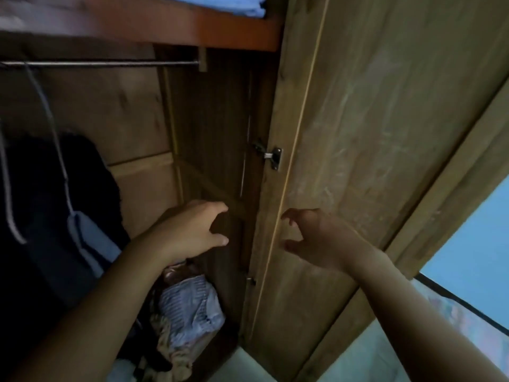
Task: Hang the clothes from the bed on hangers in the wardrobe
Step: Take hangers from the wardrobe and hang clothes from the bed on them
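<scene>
1. The wardrobe [143, 111] stood open, a dim wooden interior with its door [358, 139] swung out to the right on a metal hinge [271, 157].
2. A metal rail [110, 63] ran across the top, under an orange-brown shelf [220, 31] that carried folded blue fabric [248, 6].
3. A pale wire hanger [46, 111] hung from the rail at the left, with a light blue garment [93, 244] on it beside dark clothes [55, 202].
4. A heap of crumpled clothes [187, 312], striped pale cloth on top, lay on the wardrobe floor below the left forearm.
5. The left hand [190, 230] reached into the wardrobe, fingers loosely spread and holding nothing.
6. The right hand [316, 238] hovered just in front of the door's inner edge, fingers curved and parted, gripping nothing; whether its fingertips touched the wood could not be told through the blur.
7. The two hands were near each other, apart, with the door's edge between them.
8. A blue wall [473, 230] showed past the door at the right.
</scene>
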`<state>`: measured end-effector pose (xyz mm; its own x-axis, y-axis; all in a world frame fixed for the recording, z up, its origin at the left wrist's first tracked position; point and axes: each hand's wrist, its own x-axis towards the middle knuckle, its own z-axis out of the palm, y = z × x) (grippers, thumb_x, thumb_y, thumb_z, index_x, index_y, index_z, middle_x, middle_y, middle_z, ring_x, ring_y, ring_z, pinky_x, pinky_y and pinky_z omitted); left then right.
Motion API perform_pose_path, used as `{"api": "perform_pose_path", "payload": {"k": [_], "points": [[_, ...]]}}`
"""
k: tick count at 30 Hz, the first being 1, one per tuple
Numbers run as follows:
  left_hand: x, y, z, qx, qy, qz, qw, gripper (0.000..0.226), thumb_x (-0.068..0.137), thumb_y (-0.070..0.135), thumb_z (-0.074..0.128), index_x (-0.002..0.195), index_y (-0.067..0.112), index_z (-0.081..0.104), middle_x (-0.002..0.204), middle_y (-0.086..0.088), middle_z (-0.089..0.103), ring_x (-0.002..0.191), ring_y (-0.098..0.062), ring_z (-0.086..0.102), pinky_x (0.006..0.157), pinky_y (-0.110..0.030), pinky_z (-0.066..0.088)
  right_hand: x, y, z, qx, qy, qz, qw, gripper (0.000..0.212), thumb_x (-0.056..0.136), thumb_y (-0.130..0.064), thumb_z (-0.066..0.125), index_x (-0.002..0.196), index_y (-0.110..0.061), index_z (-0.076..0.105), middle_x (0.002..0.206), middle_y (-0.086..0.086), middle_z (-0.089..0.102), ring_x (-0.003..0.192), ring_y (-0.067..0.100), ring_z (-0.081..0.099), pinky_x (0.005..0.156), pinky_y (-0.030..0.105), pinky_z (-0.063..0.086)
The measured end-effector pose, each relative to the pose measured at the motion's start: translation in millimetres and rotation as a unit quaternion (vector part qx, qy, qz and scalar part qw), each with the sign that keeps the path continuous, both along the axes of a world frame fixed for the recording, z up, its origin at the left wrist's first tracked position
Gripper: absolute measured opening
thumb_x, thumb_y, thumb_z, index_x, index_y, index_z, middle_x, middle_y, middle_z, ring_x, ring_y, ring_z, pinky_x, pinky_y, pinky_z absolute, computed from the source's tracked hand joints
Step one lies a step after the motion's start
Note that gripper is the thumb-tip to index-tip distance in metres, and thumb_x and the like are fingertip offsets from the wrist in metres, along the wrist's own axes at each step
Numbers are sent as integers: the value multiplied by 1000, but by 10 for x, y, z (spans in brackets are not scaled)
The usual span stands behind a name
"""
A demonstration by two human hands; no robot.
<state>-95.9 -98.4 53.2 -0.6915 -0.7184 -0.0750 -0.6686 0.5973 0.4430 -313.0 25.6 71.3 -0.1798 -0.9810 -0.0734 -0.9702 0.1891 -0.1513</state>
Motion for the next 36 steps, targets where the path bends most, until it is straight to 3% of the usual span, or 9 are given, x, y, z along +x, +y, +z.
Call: {"api": "perform_pose_path", "payload": {"k": [6,8,10,15,21,25,29,34,36], "points": [[573,48,210,-72,-40,86,993,55,93,44,61,143,31,42,134,3,52,89,-4,51,67,-22,44,403,-381,120,20,-58,87,994,49,87,-47,69,132,-32,55,123,-7,63,115,16,60,95,34,50],[767,60,300,-99,-48,116,987,44,94,42,60,134,26,51,125,0,57,86,-10,57,72,-30,52,571,-511,142,6,-81,103,991,48,86,-48,70,129,-31,57,122,-6,63,113,16,61,96,36,51],[950,43,362,-143,-57,152,976,40,95,40,57,130,20,53,120,-4,59,96,-17,59,80,-37,53,751,-657,171,-3,-95,130,987,41,87,-44,71,124,-29,62,117,-6,66,110,14,62,95,36,52],[1340,-76,456,-224,-41,244,942,34,98,29,55,129,16,55,112,-8,59,104,-25,54,80,-39,51,1259,-1107,221,6,-147,191,971,34,89,-43,69,119,-27,62,103,-10,65,101,10,62,89,27,51],[1597,-402,518,-268,-66,315,908,28,95,18,54,123,13,57,118,-13,57,112,-34,47,83,-39,42,1867,-1645,332,-26,-178,221,959,42,93,-42,65,128,-20,60,119,0,64,108,16,59,90,31,52],[1710,-609,509,-283,-91,333,895,33,93,22,56,125,13,56,123,-14,56,116,-36,40,94,-42,36,2273,-1941,406,-51,-128,240,961,42,98,-41,58,128,-12,59,114,5,64,93,15,57,62,23,44],[1773,-708,480,-318,-79,355,876,31,89,16,58,120,17,59,118,-12,55,116,-35,33,91,-42,28,2603,-2227,396,-91,-93,228,965,34,99,-43,54,110,-11,57,99,5,61,88,20,60,66,31,47],[1784,-776,504,-299,-47,371,878,29,90,18,57,119,21,59,119,-9,55,118,-34,33,92,-42,26,2836,-2512,317,-99,-86,215,968,61,93,-25,62,142,-1,32,120,16,60,102,29,63,72,32,48],[1782,-797,524,-290,-37,371,881,30,91,21,57,121,22,58,122,-9,54,120,-33,32,94,-42,26,2897,-2599,276,-94,-84,202,971,57,94,-17,60,141,1,33,126,19,58,108,31,62,75,31,47]]}}
